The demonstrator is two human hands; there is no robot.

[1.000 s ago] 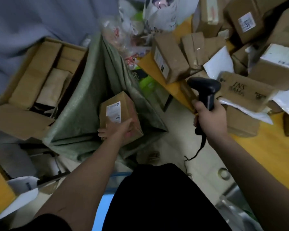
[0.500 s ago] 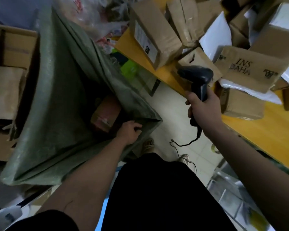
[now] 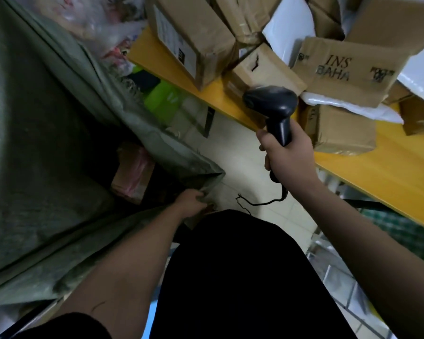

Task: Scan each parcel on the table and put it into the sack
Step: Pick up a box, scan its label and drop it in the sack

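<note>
Green woven sack, mouth open; I see one brown parcel lying inside, released a second ago. My left hand, formerly under that parcel, now grips the sack's rim. My right hand stays clamped on the scanner beside the yellow table stacked with boxes.

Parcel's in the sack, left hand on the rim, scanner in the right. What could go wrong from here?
1. If the left hand lets go of the sack rim, the mouth may sag shut.
2. The scanner cable dangles loose; it could snag.
3. The box marked INS BAHA lies tilted on the pile and may slide when neighbours are pulled.
</note>
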